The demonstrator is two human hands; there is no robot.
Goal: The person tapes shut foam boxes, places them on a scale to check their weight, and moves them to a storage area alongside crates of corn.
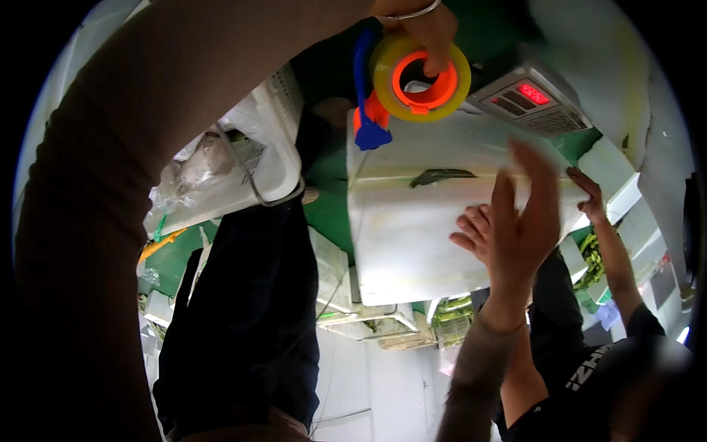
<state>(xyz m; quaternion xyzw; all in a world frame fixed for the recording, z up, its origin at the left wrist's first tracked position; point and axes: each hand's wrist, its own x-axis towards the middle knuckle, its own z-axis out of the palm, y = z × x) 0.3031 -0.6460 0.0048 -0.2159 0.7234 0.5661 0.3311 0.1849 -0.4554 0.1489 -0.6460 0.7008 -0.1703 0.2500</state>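
Near the top centre, my left hand (428, 36) grips a roll of yellowish packing tape (381, 83) on a bright orange hub, with a thumb in its centre. A blue and orange tape dispenser part (372, 134) hangs beside the roll, over the edge of a white box, probably foam (397, 237). Tape runs across the box top past a dark torn patch (442, 177). My right hand (522, 221), blurred, is raised over the box's right part, fingers apart and holding nothing. It partly hides a co-worker's hand (474, 229) resting on the box.
A digital scale (533, 102) with a lit red display stands behind the box. At left is a white plastic crate (284, 160) holding plastic-wrapped items. The co-worker (585, 375) in a black shirt leans in at right, another hand (591, 199) at the box edge. Crates of green vegetables (453, 315) stand below.
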